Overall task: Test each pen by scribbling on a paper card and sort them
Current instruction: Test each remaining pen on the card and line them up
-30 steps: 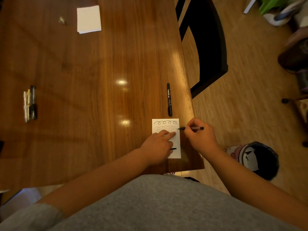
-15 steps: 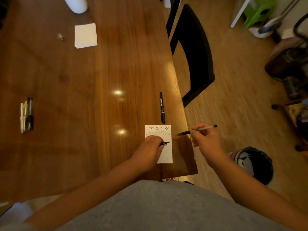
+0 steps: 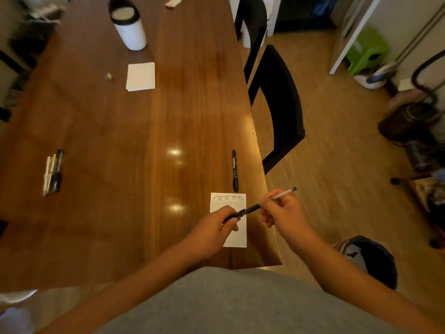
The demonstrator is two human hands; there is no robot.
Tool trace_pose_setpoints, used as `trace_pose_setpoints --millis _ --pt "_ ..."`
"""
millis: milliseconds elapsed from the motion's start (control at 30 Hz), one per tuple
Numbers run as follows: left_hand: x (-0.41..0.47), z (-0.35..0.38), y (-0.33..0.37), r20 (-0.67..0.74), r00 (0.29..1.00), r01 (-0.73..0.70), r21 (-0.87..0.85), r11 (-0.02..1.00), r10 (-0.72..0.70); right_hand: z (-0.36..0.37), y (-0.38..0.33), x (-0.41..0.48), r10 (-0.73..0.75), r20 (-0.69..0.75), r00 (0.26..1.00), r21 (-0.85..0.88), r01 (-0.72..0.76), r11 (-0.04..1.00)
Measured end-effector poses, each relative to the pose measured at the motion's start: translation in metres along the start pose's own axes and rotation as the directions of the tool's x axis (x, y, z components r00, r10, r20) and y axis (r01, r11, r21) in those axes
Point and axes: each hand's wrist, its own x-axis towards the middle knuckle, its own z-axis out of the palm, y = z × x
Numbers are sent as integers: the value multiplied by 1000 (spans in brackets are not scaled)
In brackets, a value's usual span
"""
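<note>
Head view, the only one.

- Pen (image 3: pixel 282 194): slim pale barrel with a dark front section, held in the air over the near right corner of the table (image 3: pixel 120 213), tip pointing left. The right hand (image 3: pixel 281 213) has its grip closed round the mid-barrel, fingers curled.
- The left hand (image 3: pixel 213 229) pinches a small dark piece at the pen's tip, probably the cap (image 3: pixel 234 214). The blur hides whether it is seated.
- Paper card (image 3: pixel 238 238): flat on the table beneath both hands, with one bold row of loops and a fainter row below.

Handling, judged:
- Pen is light, rigid and smooth. Hold it mid-barrel, because an end hold would let it swing.
- Cap is tiny and easily dropped, so a fingertip pinch is needed.
- Card is thin and loose, with neither hand on it. It is likely to slide under a stroke.

Edges and room:
- The card's right side lies near the table's right edge and the corner is close. A round pen put down here could roll off to the floor.
- Black marker (image 3: pixel 235 170) lies just beyond the card, parallel to the edge.
- Pen group (image 3: pixel 53 172) sits well apart at far left, with bare wood between it and the card.
- Stack of cards (image 3: pixel 140 76) and white cup (image 3: pixel 128 28) stand far off.
- Chair (image 3: pixel 279 104) stands beside the right edge.
</note>
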Motion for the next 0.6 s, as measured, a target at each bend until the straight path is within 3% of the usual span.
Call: trace_pose_setpoints --millis 233,600 --pt "-3 -3 6 -24 1000 -1 -84 996 -1 9 -6 -5 -19 24 1000 16 18 1000" --pt "2 -19 8 91 989 143 -453 880 -114 22 -7 6 36 90 995 107 -46 993"
